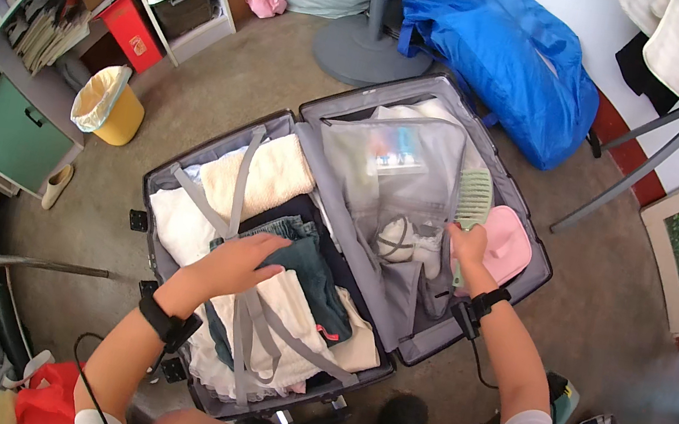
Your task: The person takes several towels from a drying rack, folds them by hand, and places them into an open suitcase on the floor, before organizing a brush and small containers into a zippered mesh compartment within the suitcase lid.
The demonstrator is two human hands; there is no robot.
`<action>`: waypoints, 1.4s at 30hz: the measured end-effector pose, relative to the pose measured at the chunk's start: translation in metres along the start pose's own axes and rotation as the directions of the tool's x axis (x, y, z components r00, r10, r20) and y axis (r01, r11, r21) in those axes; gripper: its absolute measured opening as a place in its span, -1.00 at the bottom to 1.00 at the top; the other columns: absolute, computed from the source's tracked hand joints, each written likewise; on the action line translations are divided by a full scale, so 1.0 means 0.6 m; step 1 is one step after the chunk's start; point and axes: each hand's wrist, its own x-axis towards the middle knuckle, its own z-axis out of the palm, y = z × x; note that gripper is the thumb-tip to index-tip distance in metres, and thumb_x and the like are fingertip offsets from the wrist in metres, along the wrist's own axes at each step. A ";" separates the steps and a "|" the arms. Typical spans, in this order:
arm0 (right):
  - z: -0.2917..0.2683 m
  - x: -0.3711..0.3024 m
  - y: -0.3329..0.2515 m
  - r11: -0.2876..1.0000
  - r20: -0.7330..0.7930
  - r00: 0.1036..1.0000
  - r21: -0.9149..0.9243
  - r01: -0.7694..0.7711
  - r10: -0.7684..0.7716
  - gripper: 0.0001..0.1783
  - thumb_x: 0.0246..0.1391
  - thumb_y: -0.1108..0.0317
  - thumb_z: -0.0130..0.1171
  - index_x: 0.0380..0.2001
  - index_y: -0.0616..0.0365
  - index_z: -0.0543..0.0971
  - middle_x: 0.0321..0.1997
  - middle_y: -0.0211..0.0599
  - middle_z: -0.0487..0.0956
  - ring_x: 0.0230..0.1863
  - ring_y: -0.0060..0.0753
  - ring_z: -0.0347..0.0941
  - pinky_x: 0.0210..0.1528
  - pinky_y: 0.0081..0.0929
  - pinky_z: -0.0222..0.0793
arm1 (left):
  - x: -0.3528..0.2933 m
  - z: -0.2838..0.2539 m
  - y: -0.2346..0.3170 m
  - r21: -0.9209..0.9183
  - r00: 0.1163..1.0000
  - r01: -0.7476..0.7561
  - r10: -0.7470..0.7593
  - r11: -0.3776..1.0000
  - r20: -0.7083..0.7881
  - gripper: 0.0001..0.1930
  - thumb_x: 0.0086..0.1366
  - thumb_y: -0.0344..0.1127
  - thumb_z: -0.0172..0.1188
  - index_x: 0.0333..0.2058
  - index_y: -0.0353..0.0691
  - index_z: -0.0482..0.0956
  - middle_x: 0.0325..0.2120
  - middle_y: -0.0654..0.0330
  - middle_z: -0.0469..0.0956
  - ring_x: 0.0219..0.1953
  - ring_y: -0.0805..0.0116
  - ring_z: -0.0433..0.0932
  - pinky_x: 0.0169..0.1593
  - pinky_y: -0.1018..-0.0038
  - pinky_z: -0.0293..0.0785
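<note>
Gripping comb (pixel 475 198), red label (pixel 328 335) unreadable

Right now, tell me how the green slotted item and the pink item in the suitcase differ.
The green slotted item is long and narrow; the pink item is broader with rounded corners. The green one shows rows of slots, while the pink one looks mostly smooth. Both lie in the right half of the open suitcase.
</note>
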 end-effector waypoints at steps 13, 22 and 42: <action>-0.120 0.066 -0.169 0.954 0.031 0.997 0.295 0.053 -0.065 -0.74 -0.19 0.27 0.20 -0.68 0.24 0.42 -0.75 -0.36 0.37 -0.77 -0.50 0.28 -0.70 -0.51 0.19 | 0.240 0.263 0.086 -0.145 0.988 -0.156 0.153 0.977 -0.035 -0.47 0.21 -0.06 -0.03 0.08 -0.23 0.17 0.03 -0.12 0.25 0.00 -0.01 0.32 0.07 0.30 0.22; -0.122 0.133 -0.152 0.836 -0.060 0.985 -0.539 0.104 -0.161 -0.68 -0.13 0.19 0.17 -0.39 0.23 0.49 -0.25 0.01 0.51 -0.20 0.06 0.43 -0.21 -0.14 0.34 | 0.239 0.394 0.141 -0.094 0.841 -0.341 0.348 0.936 0.414 -0.39 0.19 -0.01 -0.04 0.17 -0.07 0.04 0.11 0.05 0.19 0.03 -0.01 0.31 0.06 0.25 0.25; -0.115 0.147 -0.073 0.997 0.056 0.996 -0.039 0.065 -0.063 -0.77 -0.04 0.30 0.11 -0.41 0.27 0.48 -0.49 -0.19 0.56 -0.46 -0.35 0.53 -0.33 -0.42 0.39 | 0.271 0.286 0.088 0.355 0.893 -0.185 0.006 0.916 0.449 -0.69 0.12 -0.16 -0.04 -0.19 -0.05 0.54 -0.19 0.23 0.52 -0.11 0.27 0.46 -0.03 0.27 0.26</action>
